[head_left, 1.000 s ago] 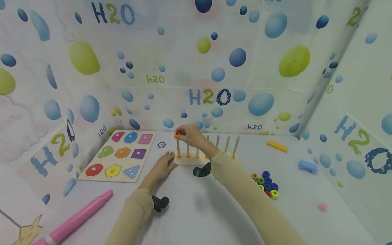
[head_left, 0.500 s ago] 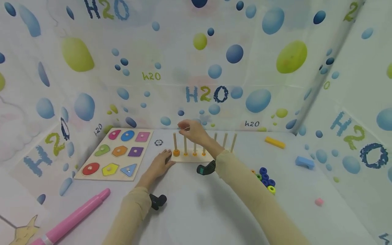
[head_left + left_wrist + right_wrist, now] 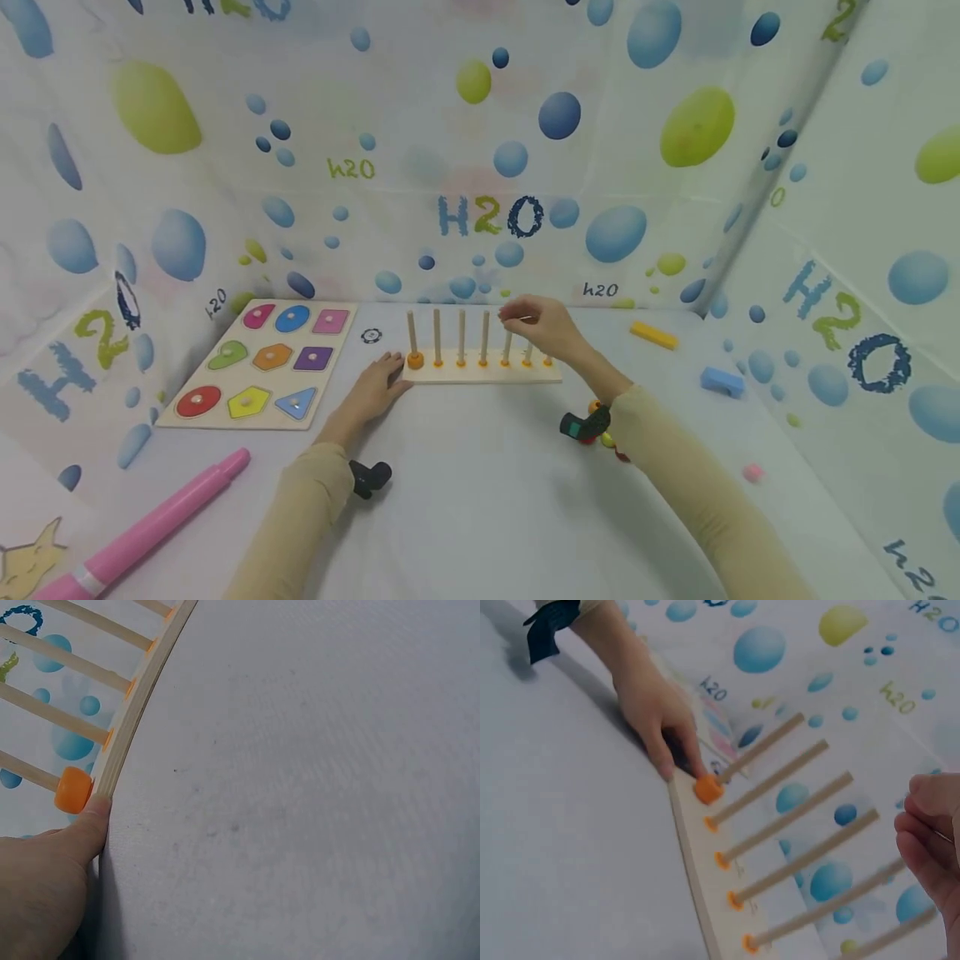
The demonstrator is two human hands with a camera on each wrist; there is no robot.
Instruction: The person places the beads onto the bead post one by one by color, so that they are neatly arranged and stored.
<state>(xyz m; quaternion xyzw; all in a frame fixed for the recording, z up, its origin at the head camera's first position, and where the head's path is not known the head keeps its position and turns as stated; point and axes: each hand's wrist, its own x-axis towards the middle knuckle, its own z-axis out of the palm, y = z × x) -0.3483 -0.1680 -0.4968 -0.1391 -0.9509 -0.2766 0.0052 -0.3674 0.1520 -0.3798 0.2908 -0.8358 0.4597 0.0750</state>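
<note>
A wooden peg stand point(image 3: 480, 376) with a row of upright pegs stands at the back of the table. One orange ring point(image 3: 415, 361) sits at the bottom of its leftmost peg. My left hand point(image 3: 371, 390) holds the stand's left end. In the left wrist view its thumb point(image 3: 94, 817) presses the front edge of the base, while the fingers are hidden there. Over the right part of the stand hovers my right hand point(image 3: 547, 325), fingers loosely bent, with nothing visible between them. Coloured rings point(image 3: 607, 439) lie behind my right wrist, mostly hidden by it.
A shape puzzle board point(image 3: 247, 367) lies at the left, with a big pink marker point(image 3: 157, 521) in front of it. To the right are a yellow block point(image 3: 654, 335), a blue block point(image 3: 722, 382) and a small pink piece point(image 3: 753, 472). A patterned sheet stands behind.
The orange ring, held atop the leftmost peg one second ago, has dropped to its base. My right hand let go and moved right across the stand. My left hand stayed at the stand's end.
</note>
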